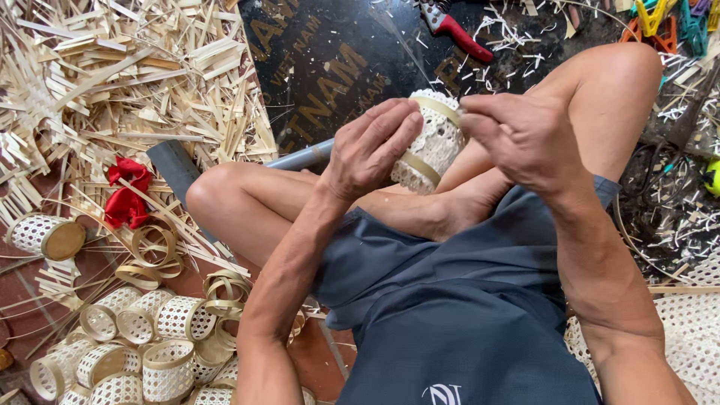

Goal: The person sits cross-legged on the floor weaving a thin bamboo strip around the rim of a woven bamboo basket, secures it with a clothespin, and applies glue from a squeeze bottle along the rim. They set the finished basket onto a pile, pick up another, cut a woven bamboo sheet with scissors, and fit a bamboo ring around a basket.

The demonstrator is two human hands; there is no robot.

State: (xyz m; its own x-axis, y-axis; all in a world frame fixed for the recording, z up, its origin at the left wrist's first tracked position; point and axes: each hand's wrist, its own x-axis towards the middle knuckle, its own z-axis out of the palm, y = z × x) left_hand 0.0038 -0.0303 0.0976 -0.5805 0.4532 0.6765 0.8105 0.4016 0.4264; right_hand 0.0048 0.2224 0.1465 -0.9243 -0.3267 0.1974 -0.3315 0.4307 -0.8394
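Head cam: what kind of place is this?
Likely a floor-level bamboo basket-weaving workshop. Both hands, left hand and right hand, hold a small woven cylinder basket; finished baskets are piled nearby, beside a heap of bamboo strips and red-handled pruning shears.

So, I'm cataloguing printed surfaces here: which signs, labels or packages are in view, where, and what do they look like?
Printed board: on the floor beyond the knees, flat, glossy black with gold lettering, scattered with pale shavings.
Logo on the shorts: bottom edge of view, small, white on dark blue.
No packages or screens.
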